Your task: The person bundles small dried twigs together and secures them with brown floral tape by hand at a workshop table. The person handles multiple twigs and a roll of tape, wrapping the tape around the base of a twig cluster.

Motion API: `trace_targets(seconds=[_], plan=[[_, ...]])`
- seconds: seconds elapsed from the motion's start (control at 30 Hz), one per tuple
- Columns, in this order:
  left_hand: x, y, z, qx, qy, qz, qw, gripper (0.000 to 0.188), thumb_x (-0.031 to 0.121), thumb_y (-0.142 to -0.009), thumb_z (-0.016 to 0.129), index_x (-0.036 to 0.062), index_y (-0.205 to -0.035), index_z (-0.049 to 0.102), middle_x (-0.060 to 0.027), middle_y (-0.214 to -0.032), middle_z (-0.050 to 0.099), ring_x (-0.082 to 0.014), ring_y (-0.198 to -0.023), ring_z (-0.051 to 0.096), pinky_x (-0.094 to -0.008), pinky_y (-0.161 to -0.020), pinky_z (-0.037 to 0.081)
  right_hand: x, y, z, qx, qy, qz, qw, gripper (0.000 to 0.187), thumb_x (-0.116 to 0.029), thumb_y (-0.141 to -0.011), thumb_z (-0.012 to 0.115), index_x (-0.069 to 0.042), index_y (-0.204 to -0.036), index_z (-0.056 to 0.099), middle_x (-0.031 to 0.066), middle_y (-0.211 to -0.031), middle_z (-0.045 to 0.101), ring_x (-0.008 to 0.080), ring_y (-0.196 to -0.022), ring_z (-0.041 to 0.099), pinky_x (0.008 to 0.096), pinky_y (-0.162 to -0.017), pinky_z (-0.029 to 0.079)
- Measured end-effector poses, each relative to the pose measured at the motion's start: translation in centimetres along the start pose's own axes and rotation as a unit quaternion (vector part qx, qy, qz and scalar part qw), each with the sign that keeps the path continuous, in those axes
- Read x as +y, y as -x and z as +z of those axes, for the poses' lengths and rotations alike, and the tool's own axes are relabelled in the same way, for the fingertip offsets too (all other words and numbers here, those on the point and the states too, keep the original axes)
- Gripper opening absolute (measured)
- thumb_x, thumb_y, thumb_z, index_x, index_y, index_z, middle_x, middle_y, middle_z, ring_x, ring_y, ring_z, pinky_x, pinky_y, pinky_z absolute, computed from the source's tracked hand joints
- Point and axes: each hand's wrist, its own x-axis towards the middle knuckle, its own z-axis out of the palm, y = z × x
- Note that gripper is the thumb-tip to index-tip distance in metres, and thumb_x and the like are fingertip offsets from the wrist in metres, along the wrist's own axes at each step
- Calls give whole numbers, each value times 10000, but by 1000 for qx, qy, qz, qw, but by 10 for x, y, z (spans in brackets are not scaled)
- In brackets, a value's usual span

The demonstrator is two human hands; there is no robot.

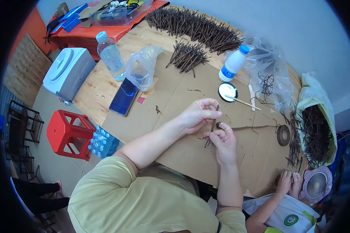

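Both my hands are at a thin brown twig-like stem (212,127) above the cardboard (175,105). My left hand (198,116) pinches its upper part between thumb and fingers. Lower down, my right hand (225,146) is closed around it with thumb and fingertips. A strip of brown tape (252,127) runs from beside my right fingertips to a brown tape roll (280,140) on the right. Where the strip meets the stem is partly hidden by my fingers. Several loose thin brown wires lie on the cardboard between my right hand and the roll.
Bundled brown stems (188,56) lie at the back. A white bottle (233,64), a dish of white paste (226,92) with a brush, and a sack of brown twigs (319,132) stand right. At left are a phone (123,97) and water bottle (111,56). Another person's hands (289,183) are lower right.
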Motion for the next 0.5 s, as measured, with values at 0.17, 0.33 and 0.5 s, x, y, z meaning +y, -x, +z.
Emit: trace_targets(seconds=[0.17,0.33,0.5], plan=[[0,2,0,-13,20,-17,1000,145,15,-761,648,95,-834,552,63,-678,524,-27,-649,520,-158,-595,434,-2,0,3,-15,-7,11,1000,459,20,-825,533,77,-1214,297,118,-837,608,149,-805,593,230,-734,457],[0,3,-1,-25,16,-25,999,121,19,-767,642,91,-813,557,61,-688,522,-28,-645,518,-158,-608,440,-3,-1,0,-49,-24,28,998,496,-22,-842,526,88,-1247,263,120,-830,603,146,-791,587,235,-731,450],[2,2,0,-39,-29,-26,998,147,63,-767,658,78,-886,573,66,-658,464,-35,-587,439,-157,-526,350,-6,-1,-2,-97,-77,46,991,549,-38,-841,527,85,-1276,214,113,-802,589,149,-757,580,247,-722,446]])
